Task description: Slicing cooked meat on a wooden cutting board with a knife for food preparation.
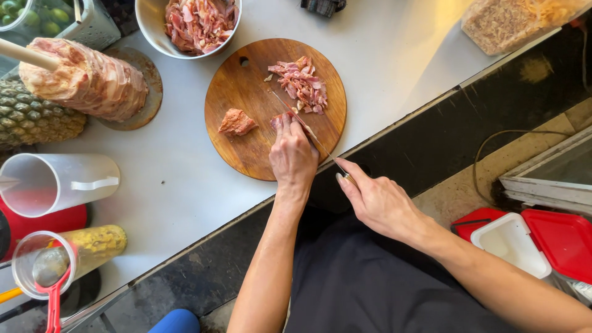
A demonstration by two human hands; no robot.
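While the head view looks straight down on the round wooden cutting board point(246, 132), the left hand point(293, 157) presses its fingertips flat on a small piece of raw meat point(282, 120) near the board's middle. The right hand point(376, 200) is clenched around the handle of a thin knife point(302, 126), whose blade lies just beside those fingertips. I judge the meat soft, moist and slippery, light in weight; it is best pinned from above with curled fingertips close to the cut. It looks pink-red with pale streaks. A heap of cut strips point(302, 83) lies beyond it, another chunk point(236, 122) to its left, all on the grey table point(179, 185).
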